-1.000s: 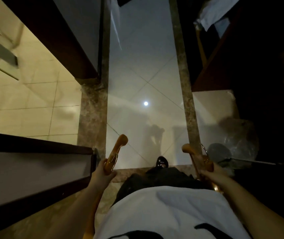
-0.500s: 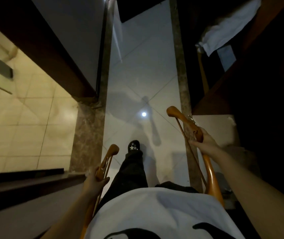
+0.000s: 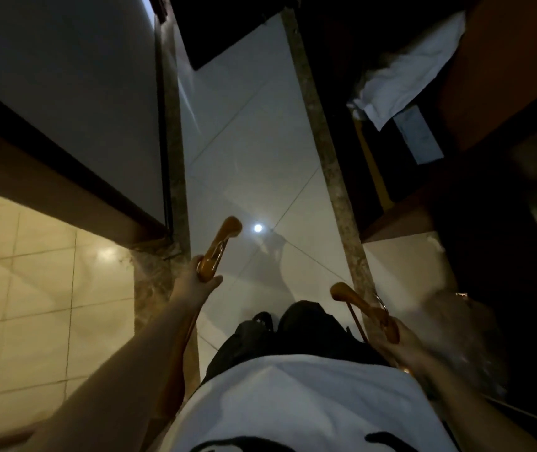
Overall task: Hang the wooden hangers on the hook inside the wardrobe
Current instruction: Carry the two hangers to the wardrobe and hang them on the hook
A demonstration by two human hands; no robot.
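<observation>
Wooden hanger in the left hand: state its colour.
Warm orange-brown, glossy; the curved wooden hanger in the left hand shows best in the head view.

Dim passage of pale floor tiles [image 3: 254, 151], looked down on from head height.
The tiles run from 12 o'clock to the centre, where a small round light reflection [image 3: 258, 228] shines on them. A mottled marble strip [image 3: 335, 177] borders them toward 3 o'clock, and another [image 3: 175, 190] toward 9. Glossy beige tiles [image 3: 32, 305] lie at 8 o'clock beyond a dark wooden frame [image 3: 48, 177]. A grey panel [image 3: 65, 76] fills 10 to 11 o'clock. At 1 o'clock a crumpled white cloth [image 3: 410, 70] rests on dark wood, with a grey tag [image 3: 418, 135] just beneath it. At 6 o'clock a white shirt [image 3: 293, 402] with black print hangs over black trousers [image 3: 293, 331], beside a black shoe [image 3: 262, 318]. Something translucent [image 3: 466, 337] at 4 o'clock is too blurred to identify.
</observation>
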